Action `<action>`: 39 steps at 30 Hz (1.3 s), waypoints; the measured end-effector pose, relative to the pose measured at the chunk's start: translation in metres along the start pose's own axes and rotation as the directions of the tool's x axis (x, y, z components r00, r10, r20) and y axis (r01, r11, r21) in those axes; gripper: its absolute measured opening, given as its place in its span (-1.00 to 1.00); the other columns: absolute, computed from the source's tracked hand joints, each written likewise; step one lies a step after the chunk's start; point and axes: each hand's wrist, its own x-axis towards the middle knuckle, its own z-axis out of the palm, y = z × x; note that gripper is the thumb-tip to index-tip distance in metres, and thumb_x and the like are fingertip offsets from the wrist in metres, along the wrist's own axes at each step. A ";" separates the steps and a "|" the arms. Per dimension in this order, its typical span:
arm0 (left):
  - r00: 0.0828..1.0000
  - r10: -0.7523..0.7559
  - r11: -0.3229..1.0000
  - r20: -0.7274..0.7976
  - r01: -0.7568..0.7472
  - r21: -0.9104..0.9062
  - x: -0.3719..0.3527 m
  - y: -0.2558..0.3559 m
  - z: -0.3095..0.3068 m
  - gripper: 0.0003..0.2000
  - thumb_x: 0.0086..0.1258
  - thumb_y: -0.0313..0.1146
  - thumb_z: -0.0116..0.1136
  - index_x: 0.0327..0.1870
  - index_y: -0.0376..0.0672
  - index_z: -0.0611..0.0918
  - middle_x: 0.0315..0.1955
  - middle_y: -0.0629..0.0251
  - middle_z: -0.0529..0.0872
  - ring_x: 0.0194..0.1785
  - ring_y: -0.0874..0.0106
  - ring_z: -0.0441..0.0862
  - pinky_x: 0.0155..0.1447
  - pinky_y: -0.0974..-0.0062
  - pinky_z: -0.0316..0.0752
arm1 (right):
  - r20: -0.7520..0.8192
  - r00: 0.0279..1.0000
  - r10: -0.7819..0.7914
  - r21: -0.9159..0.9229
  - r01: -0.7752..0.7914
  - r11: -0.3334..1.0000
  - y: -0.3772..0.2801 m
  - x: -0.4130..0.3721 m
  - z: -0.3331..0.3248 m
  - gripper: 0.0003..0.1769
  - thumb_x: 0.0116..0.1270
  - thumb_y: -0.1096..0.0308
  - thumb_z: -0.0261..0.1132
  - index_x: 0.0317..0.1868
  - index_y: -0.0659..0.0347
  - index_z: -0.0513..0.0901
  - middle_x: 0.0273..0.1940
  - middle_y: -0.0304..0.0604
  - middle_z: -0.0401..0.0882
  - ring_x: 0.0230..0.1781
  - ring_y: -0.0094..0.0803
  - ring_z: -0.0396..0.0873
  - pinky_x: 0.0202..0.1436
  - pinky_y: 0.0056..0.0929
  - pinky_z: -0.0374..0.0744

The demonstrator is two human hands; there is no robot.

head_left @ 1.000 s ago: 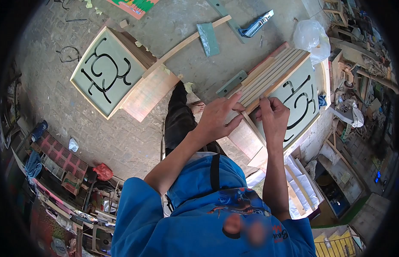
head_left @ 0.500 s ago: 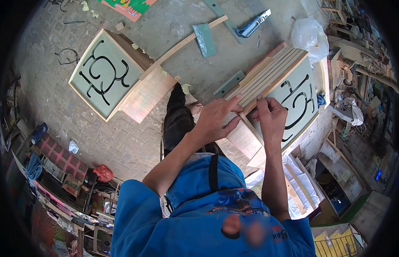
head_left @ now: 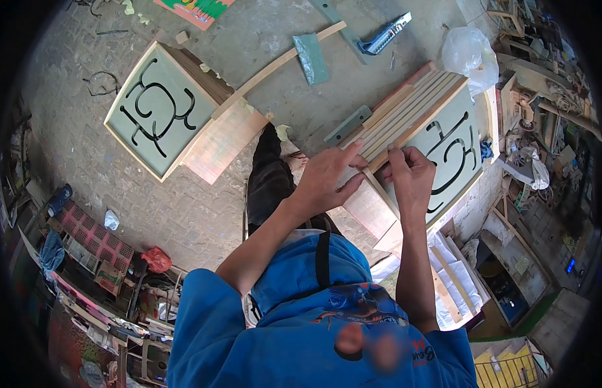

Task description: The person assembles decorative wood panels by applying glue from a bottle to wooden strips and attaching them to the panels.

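Observation:
A stack of wood-edged panels (head_left: 414, 107) stands to the right, its top panel (head_left: 453, 142) grey-green with black curved cut-out lines. At the stack's near corner is my left hand (head_left: 327, 178), index finger stretched out and thumb held apart, with other fingertips against the wooden edges. My right hand (head_left: 411, 178) is closed in a pinch over the top panel's wooden edge strip (head_left: 420, 119). Anything small between its fingertips is hidden. A second stack with a similar cut-out panel (head_left: 155, 110) stands to the left.
A thin wooden strip (head_left: 281, 64) leans from the left stack across the floor. Beyond lie a green abrasive-looking sheet (head_left: 310, 59) and a blue cutter knife (head_left: 385, 35). A clear plastic bag (head_left: 469, 58) sits past the right stack. Scrap wood (head_left: 550, 107) crowds the far right.
Both hands stay at the same corner of the right stack, nearly unmoved. My left index finger is raised slightly, and the whole view has shifted a little.

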 end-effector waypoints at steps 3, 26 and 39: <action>1.000 0.000 1.000 0.001 0.000 -0.009 0.000 -0.001 0.000 -0.22 0.18 -0.52 0.35 0.42 -0.23 0.18 -0.24 0.21 0.74 -0.16 0.25 0.71 0.06 0.23 0.54 | -0.010 1.000 0.000 0.002 0.000 1.000 -0.001 -0.001 0.001 -0.64 0.29 0.20 0.27 -0.47 0.38 0.64 -0.68 -0.14 0.57 -0.68 -0.55 0.49 -0.54 -0.53 0.44; 0.998 -0.066 0.994 0.017 0.068 -0.086 -0.002 -0.005 -0.001 -0.19 0.20 -0.41 0.41 0.44 -0.19 0.17 -0.20 0.20 0.72 -0.21 0.32 0.70 -0.04 0.39 0.60 | -0.001 1.000 0.010 -0.020 -0.010 1.000 0.001 0.000 0.000 -0.63 0.30 0.18 0.27 -0.50 0.35 0.63 -0.70 -0.16 0.55 -0.69 -0.56 0.49 -0.55 -0.55 0.41; 0.997 -0.072 0.995 0.013 0.073 -0.070 -0.002 -0.007 -0.001 -0.17 0.16 -0.41 0.44 0.44 -0.17 0.18 -0.21 0.21 0.73 -0.22 0.33 0.70 -0.06 0.42 0.61 | 0.010 1.000 0.010 -0.033 -0.010 0.999 0.000 0.000 -0.001 -0.64 0.31 0.20 0.28 -0.50 0.36 0.64 -0.69 -0.15 0.56 -0.68 -0.55 0.50 -0.55 -0.55 0.42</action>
